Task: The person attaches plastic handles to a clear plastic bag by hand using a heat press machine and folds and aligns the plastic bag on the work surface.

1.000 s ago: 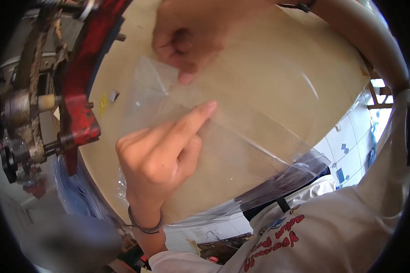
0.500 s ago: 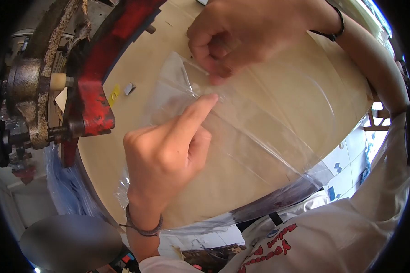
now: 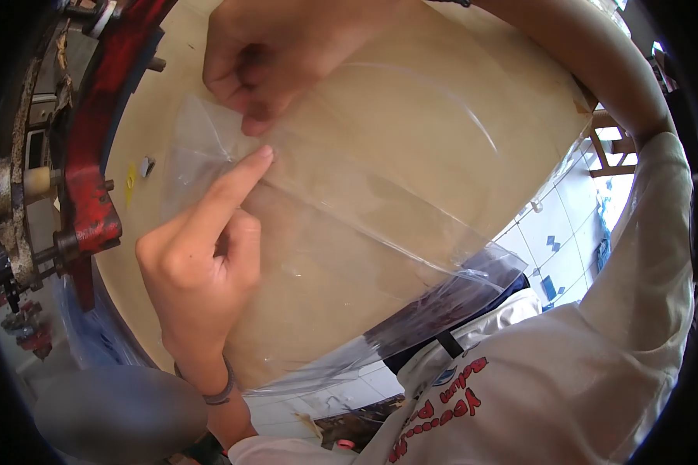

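Note:
A clear plastic sheet (image 3: 380, 240), creased along a long diagonal fold, lies over a tan board-like surface (image 3: 136, 256). My left hand (image 3: 202, 263) rests on the sheet, its index finger stretched out and touching the plastic by the fold while the other fingers curl. Just above that fingertip, my right hand (image 3: 287, 54) is closed, fingers bent together, the lowest fingertip against the sheet. What lies between those right fingers is hidden.
A red metal clamp arm (image 3: 93, 205) of a rusty machine stands at the left. A small grey metallic piece (image 3: 147, 165) and a yellow scrap (image 3: 130, 186) lie near it. Bluish plastic (image 3: 105, 333) hangs below. White floor tiles (image 3: 562, 225) show at the right.
The view has shifted, so the machine and board appear further left. Both hands have also moved a little left along the sheet, keeping close together.

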`<act>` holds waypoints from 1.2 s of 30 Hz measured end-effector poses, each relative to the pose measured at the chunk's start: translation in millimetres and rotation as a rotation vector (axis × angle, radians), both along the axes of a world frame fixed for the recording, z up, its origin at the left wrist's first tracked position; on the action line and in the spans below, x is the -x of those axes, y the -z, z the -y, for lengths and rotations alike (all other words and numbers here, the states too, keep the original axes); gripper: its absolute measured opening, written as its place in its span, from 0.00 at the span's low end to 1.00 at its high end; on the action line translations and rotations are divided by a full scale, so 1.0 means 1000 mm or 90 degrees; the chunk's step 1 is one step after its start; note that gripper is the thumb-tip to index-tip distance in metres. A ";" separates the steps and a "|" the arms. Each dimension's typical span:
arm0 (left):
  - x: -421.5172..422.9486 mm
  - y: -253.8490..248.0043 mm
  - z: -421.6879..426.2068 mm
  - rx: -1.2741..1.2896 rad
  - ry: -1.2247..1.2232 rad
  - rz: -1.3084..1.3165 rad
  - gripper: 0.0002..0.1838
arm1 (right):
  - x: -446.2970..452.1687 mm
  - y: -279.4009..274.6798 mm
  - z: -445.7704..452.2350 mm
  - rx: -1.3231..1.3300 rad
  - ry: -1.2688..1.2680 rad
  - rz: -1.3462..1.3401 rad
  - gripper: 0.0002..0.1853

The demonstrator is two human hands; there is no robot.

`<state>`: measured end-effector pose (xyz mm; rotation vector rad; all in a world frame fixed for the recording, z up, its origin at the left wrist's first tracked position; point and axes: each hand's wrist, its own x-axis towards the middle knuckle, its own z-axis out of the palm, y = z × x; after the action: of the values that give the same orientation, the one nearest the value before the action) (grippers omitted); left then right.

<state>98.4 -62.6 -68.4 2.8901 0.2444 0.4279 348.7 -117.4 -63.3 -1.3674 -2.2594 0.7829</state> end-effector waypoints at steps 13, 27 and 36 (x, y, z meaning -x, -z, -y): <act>0.000 0.009 -0.002 -0.018 0.115 0.057 0.28 | 0.000 -0.009 0.004 -0.017 -0.005 0.039 0.20; -0.005 -0.007 0.042 0.034 0.286 -0.132 0.30 | 0.026 -0.032 0.024 0.073 0.162 0.158 0.22; -0.008 0.006 0.014 0.050 0.088 0.014 0.17 | 0.025 -0.038 0.031 0.113 0.193 0.154 0.19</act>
<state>106.9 -76.6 -74.7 2.8012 0.0571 0.4153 323.4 -148.9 -25.3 -1.9249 -2.1160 0.7625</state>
